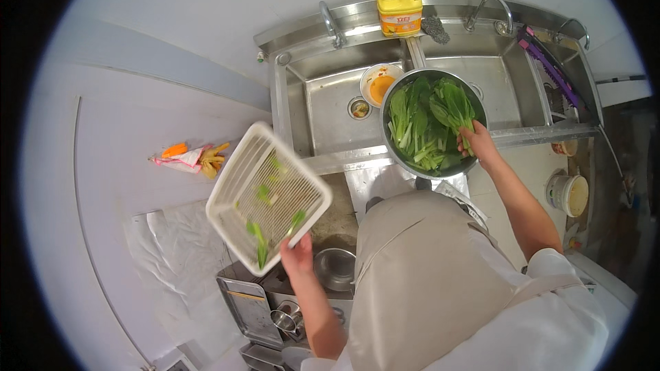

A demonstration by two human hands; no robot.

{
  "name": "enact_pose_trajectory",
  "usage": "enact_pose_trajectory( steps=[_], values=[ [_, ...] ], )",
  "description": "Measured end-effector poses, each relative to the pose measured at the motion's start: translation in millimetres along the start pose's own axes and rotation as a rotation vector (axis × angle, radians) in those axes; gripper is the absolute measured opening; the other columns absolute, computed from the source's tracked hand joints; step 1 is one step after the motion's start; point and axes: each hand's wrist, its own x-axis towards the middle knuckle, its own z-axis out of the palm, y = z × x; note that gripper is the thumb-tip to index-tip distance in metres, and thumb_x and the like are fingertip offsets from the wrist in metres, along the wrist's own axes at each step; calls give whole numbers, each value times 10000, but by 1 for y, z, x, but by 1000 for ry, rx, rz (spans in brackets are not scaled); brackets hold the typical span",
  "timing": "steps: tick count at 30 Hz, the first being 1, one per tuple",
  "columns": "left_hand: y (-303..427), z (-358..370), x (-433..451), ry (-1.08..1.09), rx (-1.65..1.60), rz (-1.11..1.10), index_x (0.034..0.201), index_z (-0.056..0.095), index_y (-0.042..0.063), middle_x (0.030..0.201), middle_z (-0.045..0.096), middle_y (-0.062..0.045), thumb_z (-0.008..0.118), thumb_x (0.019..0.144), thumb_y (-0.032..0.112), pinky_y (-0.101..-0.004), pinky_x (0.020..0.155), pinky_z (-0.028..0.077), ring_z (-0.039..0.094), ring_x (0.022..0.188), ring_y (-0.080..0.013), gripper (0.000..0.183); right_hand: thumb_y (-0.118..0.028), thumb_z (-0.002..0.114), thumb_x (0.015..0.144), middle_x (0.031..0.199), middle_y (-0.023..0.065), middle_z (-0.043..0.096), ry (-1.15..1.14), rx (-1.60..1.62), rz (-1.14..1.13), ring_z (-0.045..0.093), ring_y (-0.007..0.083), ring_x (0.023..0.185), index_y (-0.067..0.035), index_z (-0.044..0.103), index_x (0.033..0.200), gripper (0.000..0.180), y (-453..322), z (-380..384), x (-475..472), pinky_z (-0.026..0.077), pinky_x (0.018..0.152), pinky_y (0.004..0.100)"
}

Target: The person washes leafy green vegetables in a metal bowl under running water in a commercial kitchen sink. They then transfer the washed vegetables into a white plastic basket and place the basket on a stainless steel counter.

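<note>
My left hand point(297, 256) grips the near corner of a white slatted plastic basket point(320, 204), tilted out to the left of the sink, with a few green leaf pieces inside. At the right, my right hand point(478, 143) is closed around the stems of leafy greens point(449, 105) over a large round metal bowl point(394, 157). More leafy greens point(412, 118) fill that bowl, which sits across the divider and front edge of the steel sink. Behind its left side, a white bowl point(369, 78) with orange liquid stands in the left basin, beside the drain point(359, 108).
A yellow detergent jug point(400, 14) and a steel scourer point(435, 30) stand behind the sink, between faucets point(330, 24). A purple-and-black rack-like item point(549, 67) leans at the right basin. Metal trays point(247, 309) and a metal basin point(335, 268) lie lower left; a white bucket point(559, 193) stands right.
</note>
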Motion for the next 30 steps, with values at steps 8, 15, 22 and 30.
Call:
enact_pose_trajectory(
  steps=[8,15,22,30],
  values=[
    [-97,139,134,105,391,4,1324,388,-73,1201,559,-264,530,953,135,-497,815,622,646,1012,-419,448,-172,527,995,803,59,599,-27,132,-46,589,144,601,-52,520,1119,173,-52,54,-5,450,492,277],
    [-129,177,200,72,499,-137,1279,428,-81,1120,585,-224,610,901,114,-420,690,645,666,880,-368,463,-218,542,1003,810,77,620,-62,66,-50,612,135,634,-37,520,1163,242,-110,181,17,469,512,267],
    [-125,170,238,-36,600,-260,1235,451,-97,1123,591,-221,589,906,122,-438,700,635,672,899,-384,418,-319,619,939,1001,204,653,110,-593,-524,639,312,973,43,536,1236,475,-69,241,52,500,897,388],
    [-98,186,242,-61,747,-303,1210,453,-80,1129,585,-220,530,911,104,-444,754,631,665,951,-373,360,-359,676,868,1193,313,545,682,-920,-155,555,455,1089,80,453,1312,662,17,70,68,462,935,495]
  ],
)
